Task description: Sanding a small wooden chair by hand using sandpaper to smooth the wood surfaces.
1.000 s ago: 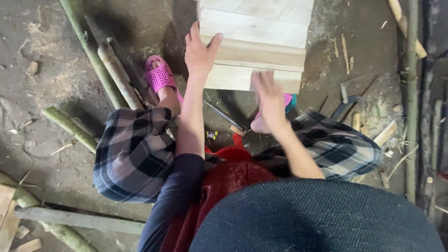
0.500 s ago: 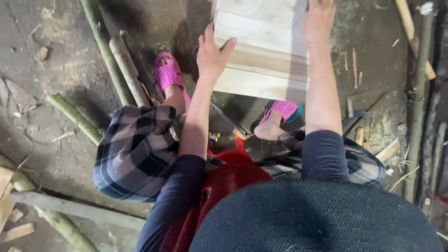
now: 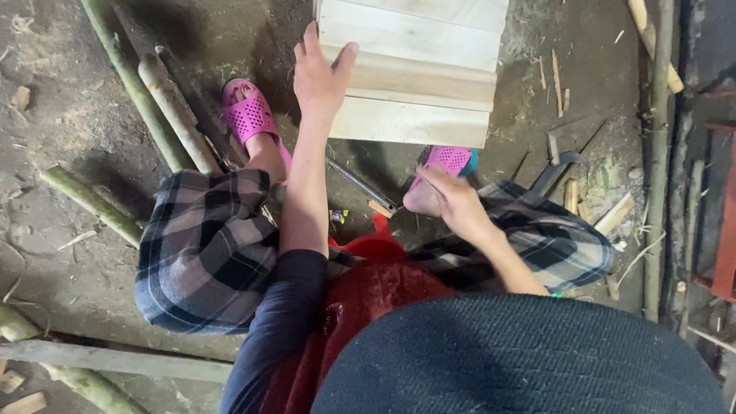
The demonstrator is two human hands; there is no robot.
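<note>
While the person is squatting over the dirt floor (image 3: 69, 253) in plaid trousers, the left hand (image 3: 320, 73) is lying flat on the near left corner of a pale wooden panel (image 3: 418, 65), fingers spread wide and the thumb hooking over the plank edge, so it's pressing rather than gripping. The panel is made of several planks side by side and is lying on the floor right in front of the feet, running out of the top of the view. The right hand (image 3: 452, 201) is hanging low by the right foot, fingers loosely curled and holding nothing as far as I can see, just beside a pink sandal (image 3: 448, 159). The other pink sandal (image 3: 249, 115) is sitting left of the panel. Green bamboo poles (image 3: 134, 84) are lying to the left, and a thin metal rod (image 3: 360, 185) is lying between the feet.
</note>
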